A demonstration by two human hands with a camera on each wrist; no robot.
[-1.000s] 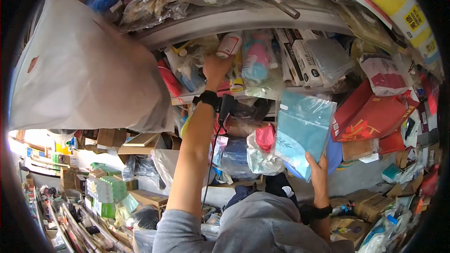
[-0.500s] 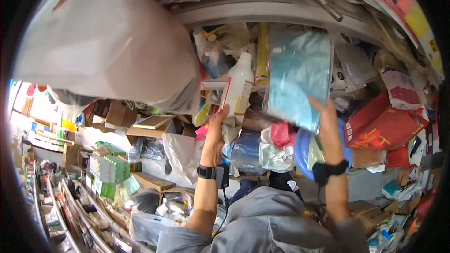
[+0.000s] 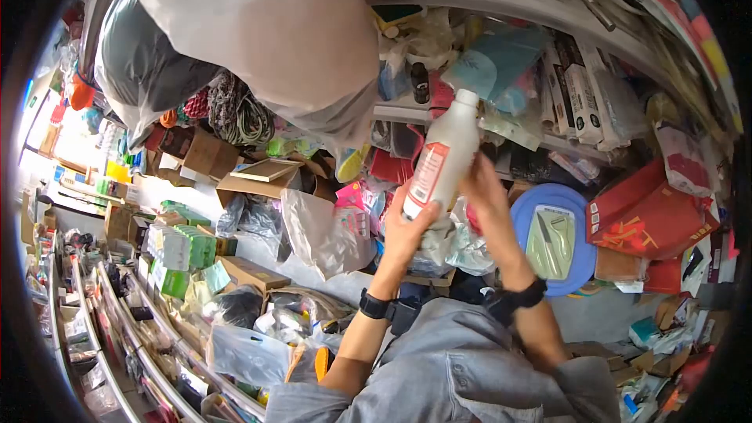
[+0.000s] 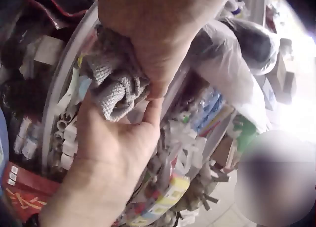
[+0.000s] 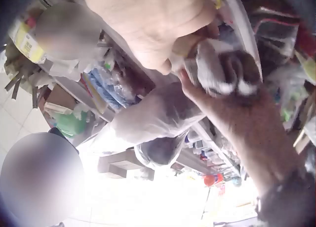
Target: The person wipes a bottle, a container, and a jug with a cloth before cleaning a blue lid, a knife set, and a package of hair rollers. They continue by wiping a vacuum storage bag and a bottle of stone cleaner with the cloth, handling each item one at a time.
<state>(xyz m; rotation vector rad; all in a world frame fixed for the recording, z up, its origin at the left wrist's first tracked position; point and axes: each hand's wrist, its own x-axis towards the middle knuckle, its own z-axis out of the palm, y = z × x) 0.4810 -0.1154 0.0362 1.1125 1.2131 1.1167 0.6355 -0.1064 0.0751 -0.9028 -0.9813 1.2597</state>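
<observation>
A white bottle [image 3: 450,149] with a red-and-white label stands tilted between both hands in the head view. My left hand [image 3: 404,236] grips its lower left side, thumb across the front. At its right side is my right hand [image 3: 497,207], fingers partly hidden behind it. Grey knitted cloth [image 3: 439,241] bunches beneath the bottle; in the left wrist view the cloth [image 4: 118,91] lies between my left hand [image 4: 160,34] and my right hand [image 4: 116,148]. The right wrist view has my right hand [image 5: 153,27] above and my left hand [image 5: 237,118] around the cloth [image 5: 224,71].
Above the bottle, a light-blue packet [image 3: 509,59] lies on the crowded shelf. A blue oval basin [image 3: 517,223] and a red bag [image 3: 654,215] are at the right. A large whitish plastic bag [image 3: 266,23] hangs at upper left, with boxes [image 3: 211,155] below.
The bottle has come off the shelf and down toward the body in my left hand. My right hand has let go of the light-blue packet on the shelf and moved to the bottle.
</observation>
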